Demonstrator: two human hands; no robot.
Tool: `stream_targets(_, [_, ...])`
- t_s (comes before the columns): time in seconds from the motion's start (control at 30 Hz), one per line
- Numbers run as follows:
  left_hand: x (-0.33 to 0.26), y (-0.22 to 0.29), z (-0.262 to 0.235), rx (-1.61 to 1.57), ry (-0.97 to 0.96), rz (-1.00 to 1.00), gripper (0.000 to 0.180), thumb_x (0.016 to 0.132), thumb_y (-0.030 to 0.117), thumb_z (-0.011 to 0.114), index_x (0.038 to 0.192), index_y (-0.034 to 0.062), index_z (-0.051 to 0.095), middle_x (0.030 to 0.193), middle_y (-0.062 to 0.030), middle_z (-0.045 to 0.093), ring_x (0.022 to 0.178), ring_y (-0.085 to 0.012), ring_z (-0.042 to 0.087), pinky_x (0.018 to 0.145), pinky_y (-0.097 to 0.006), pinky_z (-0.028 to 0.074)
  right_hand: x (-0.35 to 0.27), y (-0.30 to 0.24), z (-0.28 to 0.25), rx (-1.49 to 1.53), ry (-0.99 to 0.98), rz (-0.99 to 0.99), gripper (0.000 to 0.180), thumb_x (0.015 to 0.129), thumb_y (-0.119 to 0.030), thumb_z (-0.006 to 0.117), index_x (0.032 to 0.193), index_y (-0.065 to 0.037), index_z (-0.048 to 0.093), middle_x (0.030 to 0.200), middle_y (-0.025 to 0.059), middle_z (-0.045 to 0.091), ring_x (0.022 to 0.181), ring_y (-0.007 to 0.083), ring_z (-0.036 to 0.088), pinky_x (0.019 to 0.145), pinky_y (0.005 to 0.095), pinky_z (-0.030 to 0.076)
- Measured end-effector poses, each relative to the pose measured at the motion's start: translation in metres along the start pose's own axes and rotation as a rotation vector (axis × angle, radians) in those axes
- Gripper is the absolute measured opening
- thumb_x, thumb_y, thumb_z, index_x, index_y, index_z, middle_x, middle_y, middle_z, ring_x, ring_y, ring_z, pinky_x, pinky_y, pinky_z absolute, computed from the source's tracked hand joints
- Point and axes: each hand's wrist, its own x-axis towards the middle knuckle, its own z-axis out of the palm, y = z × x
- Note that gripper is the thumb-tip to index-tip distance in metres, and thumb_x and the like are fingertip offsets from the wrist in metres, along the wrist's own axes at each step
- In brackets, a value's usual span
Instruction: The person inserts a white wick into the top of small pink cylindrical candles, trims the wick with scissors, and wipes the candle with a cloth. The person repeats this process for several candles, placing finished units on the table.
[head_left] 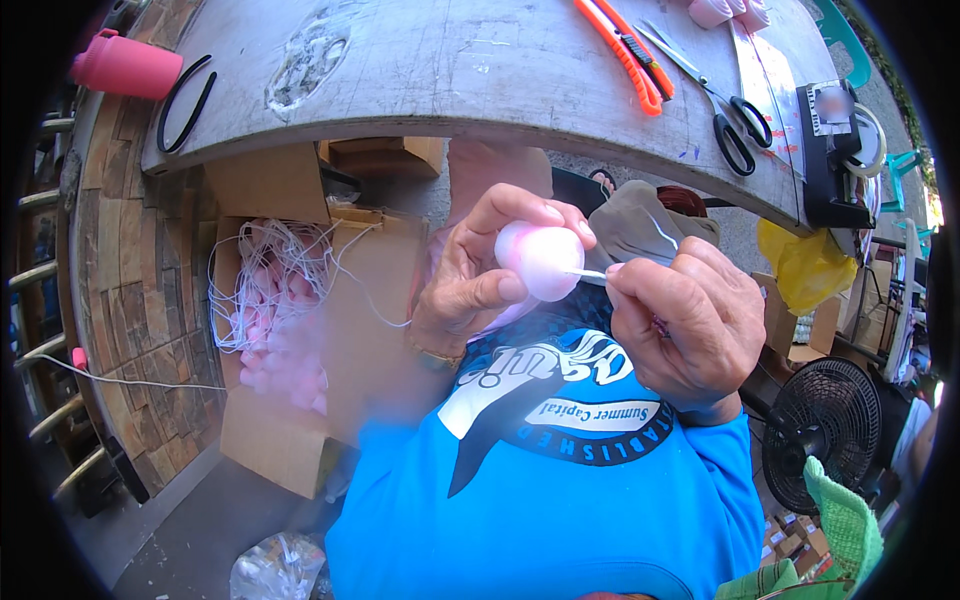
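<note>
My left hand (470, 270) is closed around a glossy pale pink ball (551, 262), held up in front of my blue shirt (560, 500). Its thumb and fingers press on opposite sides of the ball. From the right, my right hand (690, 310) pinches a thin white cord (592, 273) between thumb and forefinger. One end of this cord touches the ball's side; whether it goes inside, I cannot make out. A loose length (662, 232) sticks up behind the right fingers.
An open cardboard box (275, 440) at left holds several pink balls (285, 365) with tangled white cords (265, 260). On the grey table (430, 70) lie orange cutters (628, 55), scissors (712, 95) and a pink tumbler (128, 66). A black fan (825, 430) stands at right.
</note>
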Motion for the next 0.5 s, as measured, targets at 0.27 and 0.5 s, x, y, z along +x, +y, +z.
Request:
stream_targets(0.27, [0.0003,0.0008,-0.0009,0.062,0.021,0.021,0.052,0.077,0.026,0.077,0.120,0.0058,0.056,0.115,-0.0200,0.059,0.112,-0.0259,0.056,0.096,-0.037,0.045,-0.0051,0.0004,-0.0005,-0.109,-0.044,-0.042,0.031,0.058,0.002,0.073,0.088,0.000,0.065,0.057,0.0029,0.043,0.046,0.0165,0.043,0.040,0.0292,0.033])
stream_targets(0.5, [0.0007,0.0064,0.0010,0.184,0.030,-0.001,0.053,0.077,0.026,0.078,0.120,0.0049,0.056,0.116,-0.0187,0.059,0.113,-0.0244,0.056,0.096,-0.036,0.045,0.0011,-0.0039,-0.0071,-0.161,-0.117,-0.043,0.019,0.064,0.001,0.074,0.080,-0.002,0.064,0.056,0.0042,0.046,0.046,0.0181,0.044,0.042,0.0300,0.033])
